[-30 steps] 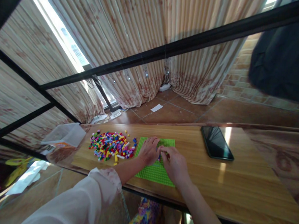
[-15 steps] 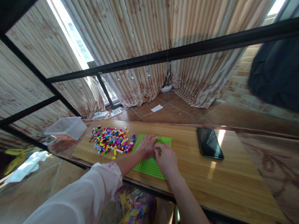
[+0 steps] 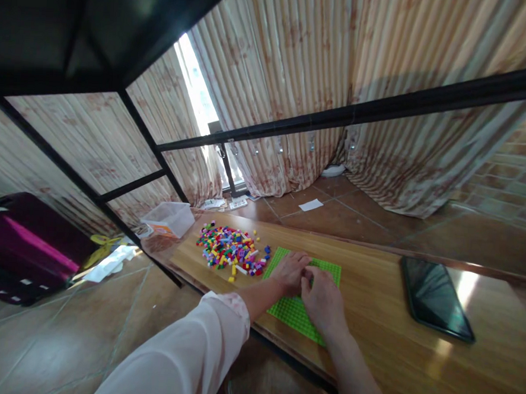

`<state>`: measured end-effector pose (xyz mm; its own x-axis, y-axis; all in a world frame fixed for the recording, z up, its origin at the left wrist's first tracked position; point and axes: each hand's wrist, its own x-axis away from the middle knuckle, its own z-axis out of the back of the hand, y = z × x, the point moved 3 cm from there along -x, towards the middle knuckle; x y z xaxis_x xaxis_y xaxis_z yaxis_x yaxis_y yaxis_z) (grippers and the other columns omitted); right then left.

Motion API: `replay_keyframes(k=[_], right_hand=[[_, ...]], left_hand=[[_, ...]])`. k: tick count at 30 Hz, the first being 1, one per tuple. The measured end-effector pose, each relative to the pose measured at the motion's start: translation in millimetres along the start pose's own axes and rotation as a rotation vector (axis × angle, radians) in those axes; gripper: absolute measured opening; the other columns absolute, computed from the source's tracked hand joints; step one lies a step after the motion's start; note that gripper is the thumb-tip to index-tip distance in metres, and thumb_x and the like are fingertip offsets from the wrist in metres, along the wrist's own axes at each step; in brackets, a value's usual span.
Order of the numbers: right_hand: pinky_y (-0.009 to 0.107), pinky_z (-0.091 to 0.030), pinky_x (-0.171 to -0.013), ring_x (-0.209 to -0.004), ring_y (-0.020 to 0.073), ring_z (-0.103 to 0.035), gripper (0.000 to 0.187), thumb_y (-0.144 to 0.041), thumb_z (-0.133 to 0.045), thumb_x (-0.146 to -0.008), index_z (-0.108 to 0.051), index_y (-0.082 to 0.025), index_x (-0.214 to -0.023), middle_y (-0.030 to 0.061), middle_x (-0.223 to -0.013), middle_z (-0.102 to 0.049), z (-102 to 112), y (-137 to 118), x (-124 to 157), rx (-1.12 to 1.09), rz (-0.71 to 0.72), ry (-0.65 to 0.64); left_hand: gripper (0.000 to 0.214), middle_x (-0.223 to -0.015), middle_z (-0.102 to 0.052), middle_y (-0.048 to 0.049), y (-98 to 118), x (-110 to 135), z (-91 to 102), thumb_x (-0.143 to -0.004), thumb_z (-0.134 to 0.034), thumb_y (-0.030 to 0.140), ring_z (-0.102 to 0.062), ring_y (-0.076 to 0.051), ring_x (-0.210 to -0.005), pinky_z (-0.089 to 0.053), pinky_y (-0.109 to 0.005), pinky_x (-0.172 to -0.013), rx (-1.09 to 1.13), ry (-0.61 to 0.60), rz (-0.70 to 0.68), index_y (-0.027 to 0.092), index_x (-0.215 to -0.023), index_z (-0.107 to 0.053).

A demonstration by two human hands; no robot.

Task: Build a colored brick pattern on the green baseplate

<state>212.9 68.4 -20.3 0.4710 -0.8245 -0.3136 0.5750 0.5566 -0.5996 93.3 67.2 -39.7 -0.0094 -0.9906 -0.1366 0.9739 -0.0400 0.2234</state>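
A green studded baseplate lies on the wooden table under both hands. My left hand rests over its upper part, fingers stretched out and pointing to the far right. Close against it, my right hand has thumb and index finger brought together near the left fingertips. Whatever sits in that pinch is too small or hidden to make out. To the left of the plate spreads a pile of small multicoloured toy bricks, a few of them lying loose at its edges.
A black phone or tablet lies on the table to the right. Beyond the bricks stands a clear plastic box. Black metal bars cross behind the table, before long curtains. A purple suitcase is at far left.
The view has swung left, so table and hands appear further right and the suitcase has come into sight. Both hands keep nearly the same place on the baseplate.
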Motion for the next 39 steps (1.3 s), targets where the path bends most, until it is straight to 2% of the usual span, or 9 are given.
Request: replay_keyframes(k=[10,15,21,25,27,29,32,35,39], right_hand=[[0.036,-0.048,-0.08,-0.088,0.0242,-0.064,0.031,-0.03,-0.041,-0.092,-0.064,-0.016,-0.107,0.013,-0.098,-0.068,-8.2,9.4,-3.0,0.017,0.014,0.002],[0.038,-0.049,-0.077,-0.088,0.0261,-0.065,0.044,-0.044,-0.036,-0.095,-0.064,-0.014,-0.11,0.016,-0.1,-0.067,-6.5,14.8,-1.1,0.073,-0.049,-0.039],[0.041,-0.051,-0.077,-0.088,0.0272,-0.065,0.051,-0.05,-0.035,-0.094,-0.06,-0.011,-0.115,0.0187,-0.107,-0.064,-13.0,25.2,2.7,0.195,-0.087,-0.048],[0.046,-0.05,-0.085,-0.101,0.031,-0.062,0.057,-0.054,-0.036,-0.092,-0.057,-0.01,-0.121,0.0204,-0.111,-0.062,-18.7,26.9,0.1,0.228,-0.017,-0.01],[0.048,-0.047,-0.091,-0.109,0.0329,-0.058,0.059,-0.056,-0.035,-0.091,-0.056,-0.01,-0.122,0.0211,-0.115,-0.061,-22.7,24.7,-2.7,0.247,0.04,0.007],[0.05,-0.045,-0.094,-0.114,0.0343,-0.055,0.06,-0.057,-0.034,-0.091,-0.057,-0.011,-0.121,0.0214,-0.12,-0.059,-28.2,22.5,-5.3,0.285,0.085,0.005],[0.051,-0.043,-0.096,-0.119,0.0349,-0.053,0.058,-0.056,-0.033,-0.092,-0.059,-0.013,-0.121,0.0203,-0.124,-0.058,-37.2,21.9,-7.1,0.355,0.122,-0.035],[0.05,-0.043,-0.096,-0.118,0.0334,-0.054,0.054,-0.054,-0.034,-0.093,-0.061,-0.016,-0.119,0.0177,-0.122,-0.061,-42.1,25.0,-6.6,0.389,0.121,-0.085],[0.05,-0.045,-0.092,-0.111,0.0328,-0.058,0.054,-0.054,-0.036,-0.092,-0.061,-0.014,-0.119,0.0174,-0.117,-0.064,-40.3,26.9,-4.3,0.379,0.128,-0.114]], left_hand=[[0.042,-0.12,-0.059,-0.0172,-1.9,-0.9,-2.7,-0.077,-0.057,0.026,-0.054,-0.028,-0.113,-0.043,-0.044,-0.103,0.059,0.077,-0.015,0.009,-0.115,-0.055],[0.032,-0.111,-0.064,-0.0127,-3.1,-5.9,-1.2,-0.09,-0.038,0.02,-0.058,-0.023,-0.107,-0.047,-0.04,-0.099,0.295,0.158,0.035,0.012,-0.114,-0.058],[0.032,-0.117,-0.066,-0.009,-14.4,16.1,16.4,-0.089,-0.041,0.018,-0.059,-0.019,-0.111,-0.046,-0.036,-0.102,0.658,0.393,0.14,0.016,-0.115,-0.06],[0.027,-0.104,-0.07,-0.0079,-41.0,39.9,42.8,-0.087,-0.046,0.018,-0.063,-0.018,-0.099,-0.05,-0.032,-0.093,0.69,0.409,0.191,0.015,-0.105,-0.065],[0.025,-0.101,-0.071,-0.0063,-63.1,51.0,63.0,-0.088,-0.045,0.021,-0.065,-0.017,-0.091,-0.051,-0.029,-0.085,0.658,0.357,0.206,0.017,-0.101,-0.066],[0.024,-0.095,-0.071,-0.0044,-88.0,62.7,83.7,-0.087,-0.046,0.019,-0.064,-0.016,-0.083,-0.05,-0.027,-0.079,0.549,0.224,0.187,0.017,-0.098,-0.066],[0.02,-0.073,-0.067,-0.002,-126.4,84.4,105.7,-0.081,-0.047,0.014,-0.061,-0.015,-0.07,-0.045,-0.024,-0.069,0.344,0.004,0.222,0.016,-0.081,-0.067],[0.021,-0.071,-0.066,-0.0008,-148.2,103.9,113.0,-0.076,-0.048,0.011,-0.06,-0.015,-0.069,-0.042,-0.022,-0.065,0.286,-0.123,0.192,0.018,-0.077,-0.069],[0.028,-0.08,-0.069,-0.0014,-150.0,119.1,108.0,-0.072,-0.052,0.01,-0.062,-0.016,-0.075,-0.042,-0.023,-0.066,0.247,-0.242,0.118,0.021,-0.089,-0.071]])
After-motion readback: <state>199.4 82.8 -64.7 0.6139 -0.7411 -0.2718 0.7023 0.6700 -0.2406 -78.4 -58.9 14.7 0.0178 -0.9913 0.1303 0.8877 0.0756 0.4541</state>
